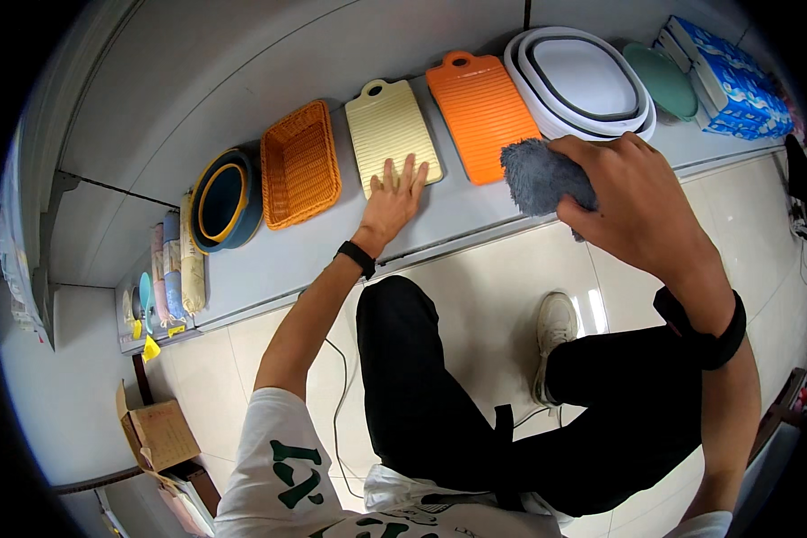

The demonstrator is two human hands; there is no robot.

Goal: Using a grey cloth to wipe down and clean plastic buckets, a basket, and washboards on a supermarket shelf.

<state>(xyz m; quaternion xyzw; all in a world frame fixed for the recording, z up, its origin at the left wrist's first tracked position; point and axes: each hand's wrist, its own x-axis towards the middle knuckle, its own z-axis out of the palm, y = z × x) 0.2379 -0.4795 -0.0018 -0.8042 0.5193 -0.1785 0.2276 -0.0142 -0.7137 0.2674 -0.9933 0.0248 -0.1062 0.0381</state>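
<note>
My left hand [394, 199] rests on the lower end of a cream ridged washboard [387, 121], its fingers stretched out and apart. Closed around a fluffy grey cleaning cloth [542, 179] is my right hand [632, 193]. The cloth is held by the lower right corner of an orange ridged washboard [480, 108] and overlaps it in view; whether they touch I cannot tell. Both washboards lie on a grey shelf [318, 247], their holed ends toward the back wall. Black bands circle both my wrists.
Left of the washboards are an orange woven basket [300, 166], nested dark blue basins [224, 206] and rolled packages [191, 260]. White nested basins [583, 81], a green bowl [662, 82] and blue packs [735, 85] stand right. A cardboard box [163, 433] and a cable [339, 403] are on the floor.
</note>
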